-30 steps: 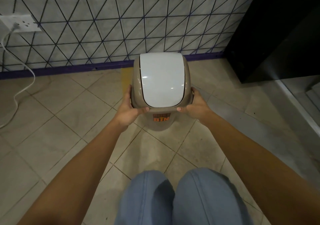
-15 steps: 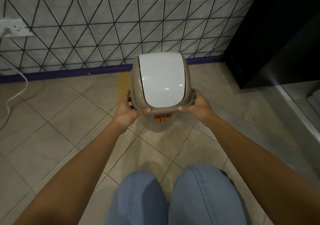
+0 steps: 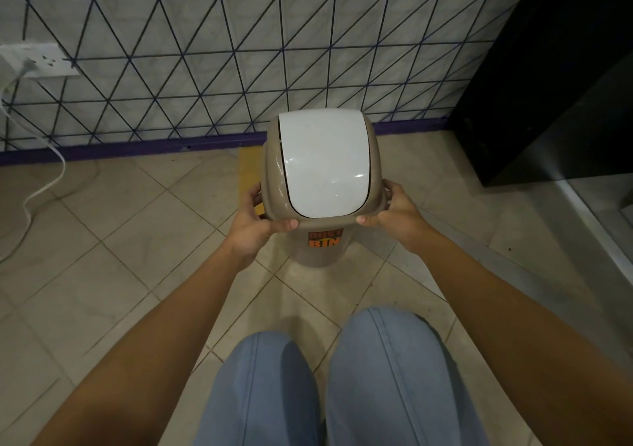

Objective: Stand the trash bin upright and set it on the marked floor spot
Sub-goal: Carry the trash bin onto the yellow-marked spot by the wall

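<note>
A tan trash bin with a white swing lid and an orange label stands upright in front of my knees. My left hand grips the left side of its rim and my right hand grips the right side. A yellow floor mark shows to the left of and behind the bin, close to the purple skirting. The bin hides most of the mark, and I cannot tell whether its base touches the floor.
A tiled wall with a triangle pattern rises just behind. A black cabinet stands at the right, with a raised step below it. A wall socket and white cable sit at the left. My knees are below.
The view has shifted a little and the bin, still held in both hands, now sits slightly farther right and nearer the skirting. My grip is unchanged.
</note>
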### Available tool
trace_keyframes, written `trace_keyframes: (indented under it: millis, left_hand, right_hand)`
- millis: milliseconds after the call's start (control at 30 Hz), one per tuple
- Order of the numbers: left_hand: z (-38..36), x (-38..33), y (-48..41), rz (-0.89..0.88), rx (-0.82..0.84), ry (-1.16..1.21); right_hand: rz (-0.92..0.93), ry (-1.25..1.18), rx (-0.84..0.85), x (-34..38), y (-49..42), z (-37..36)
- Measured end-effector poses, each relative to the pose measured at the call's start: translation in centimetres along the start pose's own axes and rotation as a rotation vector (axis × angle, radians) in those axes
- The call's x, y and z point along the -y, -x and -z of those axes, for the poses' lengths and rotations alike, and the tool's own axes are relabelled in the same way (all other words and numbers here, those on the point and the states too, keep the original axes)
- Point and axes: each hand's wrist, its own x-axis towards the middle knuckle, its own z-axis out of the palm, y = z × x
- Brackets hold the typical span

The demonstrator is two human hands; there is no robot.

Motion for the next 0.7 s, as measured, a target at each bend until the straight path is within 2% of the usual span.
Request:
trace_keyframes:
  millis: [167, 700]
  left_hand:
    - [0.1, 0.5, 0.6, 0.011, -0.006, 0.05]
    - [1.9, 0.3, -0.5, 0.03, -0.062, 0.11]
  right_hand:
    - [-0.021, 0.057, 0.033, 0.0, 0.5, -0.3]
    - [-0.004, -0.025, 0.022, 1.3, -0.7, -3.1]
